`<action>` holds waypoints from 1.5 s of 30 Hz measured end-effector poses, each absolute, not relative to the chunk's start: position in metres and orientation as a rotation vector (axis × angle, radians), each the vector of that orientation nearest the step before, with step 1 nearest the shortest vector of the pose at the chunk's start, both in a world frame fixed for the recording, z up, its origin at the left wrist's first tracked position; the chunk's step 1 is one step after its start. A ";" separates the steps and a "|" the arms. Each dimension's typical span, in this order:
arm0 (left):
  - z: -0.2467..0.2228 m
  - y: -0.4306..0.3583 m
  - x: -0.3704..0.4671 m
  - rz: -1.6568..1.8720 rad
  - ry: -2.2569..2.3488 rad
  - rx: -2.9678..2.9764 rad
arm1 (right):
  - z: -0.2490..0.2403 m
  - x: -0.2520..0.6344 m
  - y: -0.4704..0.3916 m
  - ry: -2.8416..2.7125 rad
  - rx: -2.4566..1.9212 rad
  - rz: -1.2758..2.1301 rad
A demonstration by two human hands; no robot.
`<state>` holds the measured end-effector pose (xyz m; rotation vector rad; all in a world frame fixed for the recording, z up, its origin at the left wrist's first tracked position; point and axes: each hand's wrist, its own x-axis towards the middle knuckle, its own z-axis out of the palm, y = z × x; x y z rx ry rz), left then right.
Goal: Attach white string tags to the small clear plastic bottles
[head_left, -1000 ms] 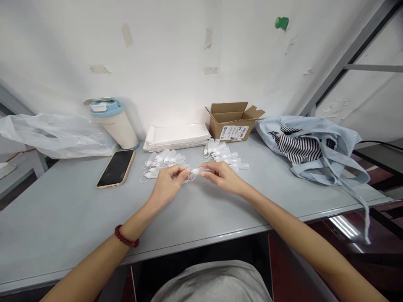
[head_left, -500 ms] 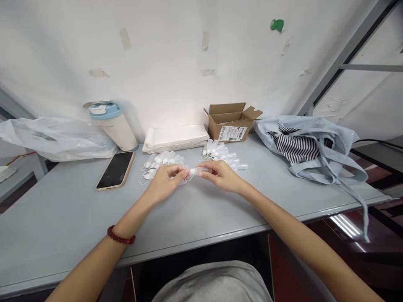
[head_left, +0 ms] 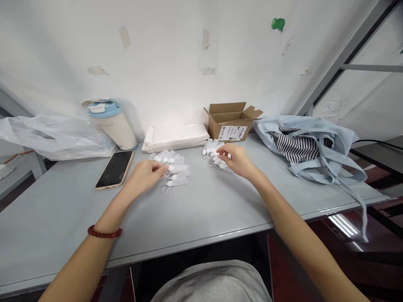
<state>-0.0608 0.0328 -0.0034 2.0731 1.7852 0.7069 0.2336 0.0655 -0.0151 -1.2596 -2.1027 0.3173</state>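
Small clear plastic tubes with white caps and thin white loops lie in two groups on the grey table. In the left group (head_left: 178,181), my left hand (head_left: 146,176) pinches the cap end of one small plastic tube (head_left: 179,168) between thumb and finger. At the right group (head_left: 211,147), my right hand (head_left: 237,159) is closed, thumb and fingertips together on a small plastic tube, mostly hidden beneath the hand. A red beaded bracelet (head_left: 103,232) circles my left wrist.
Behind the tubes are a stack of white trays (head_left: 178,135) and an open cardboard box (head_left: 231,126). To the left are a phone (head_left: 115,169), a blue-lidded tumbler (head_left: 118,128) and a plastic bag (head_left: 59,140). A light blue cloth bag (head_left: 327,126) lies at right.
My hands have parted from the tube they held together. The left moved left, setting a tube among the left group; the right moved right and away to the right group.
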 end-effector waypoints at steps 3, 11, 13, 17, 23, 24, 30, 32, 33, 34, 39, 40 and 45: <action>-0.009 0.034 -0.065 0.728 1.985 2.210 | -0.013 0.237 0.066 -2.182 -1.347 0.313; -0.009 0.032 -0.062 0.672 2.040 2.246 | -0.005 0.263 0.068 -2.282 -1.598 0.220; -0.009 0.031 -0.061 0.675 2.030 2.235 | -0.004 0.272 0.071 -2.279 -1.616 0.307; -0.009 0.030 -0.059 0.725 1.969 2.245 | -0.004 0.277 0.072 -2.284 -1.659 0.462; -0.007 0.027 -0.053 0.748 1.946 2.224 | -0.005 0.271 0.072 -2.309 -1.620 0.518; -0.006 0.026 -0.051 0.745 1.949 2.219 | -0.004 0.270 0.071 -2.293 -1.600 0.524; -0.007 0.021 -0.040 0.789 1.784 2.236 | 0.007 0.259 0.059 -2.179 -1.349 0.710; -0.009 0.019 -0.036 0.804 1.698 2.239 | 0.010 0.251 0.053 -2.133 -1.273 0.776; -0.010 0.018 -0.033 0.810 1.656 2.238 | 0.011 0.248 0.051 -2.104 -1.238 0.795; -0.012 0.017 -0.031 0.815 1.611 2.231 | 0.011 0.244 0.049 -2.074 -1.203 0.811; -0.015 0.012 -0.019 0.800 1.378 2.086 | 0.008 0.231 0.043 -1.952 -1.059 0.928; -0.015 0.011 -0.017 0.790 1.347 2.058 | 0.007 0.230 0.043 -1.936 -1.040 0.951; -0.010 0.006 -0.011 0.749 1.271 1.972 | 0.004 0.225 0.042 -1.929 -0.981 1.007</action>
